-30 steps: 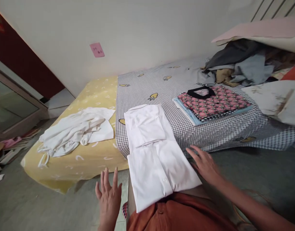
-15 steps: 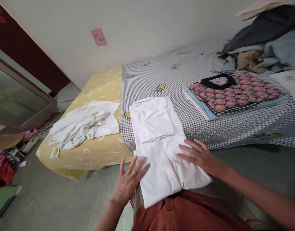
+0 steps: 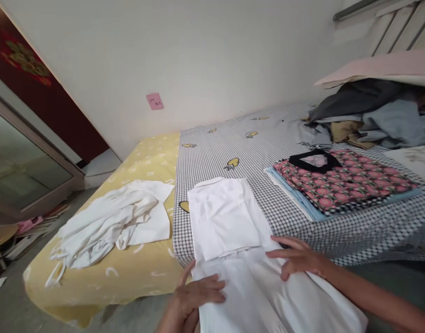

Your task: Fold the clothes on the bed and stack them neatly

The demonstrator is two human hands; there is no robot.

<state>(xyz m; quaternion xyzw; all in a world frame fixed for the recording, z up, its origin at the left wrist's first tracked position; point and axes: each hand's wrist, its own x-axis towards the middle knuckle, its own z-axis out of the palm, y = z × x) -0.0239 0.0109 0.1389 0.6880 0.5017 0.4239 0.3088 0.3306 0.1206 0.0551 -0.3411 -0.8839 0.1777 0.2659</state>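
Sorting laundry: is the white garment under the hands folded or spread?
Partly folded: the far part of the white garment has a flap over it; the near part extends beyond.

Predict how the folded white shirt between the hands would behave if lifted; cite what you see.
The white shirt would probably droop, since its cloth creases softly. It looks light for its size, apparently just layered cloth. Its folds may fall open, as the upper flap appears unpinned.

We're facing the bed (image 3: pixel 205 152), pale wall (image 3: pixel 233 55) rising behind it!
Above the bed we spot a pink note (image 3: pixel 154 101); left of the bed, framed glass (image 3: pixel 21 166); below, grey floor (image 3: pixel 11 307).
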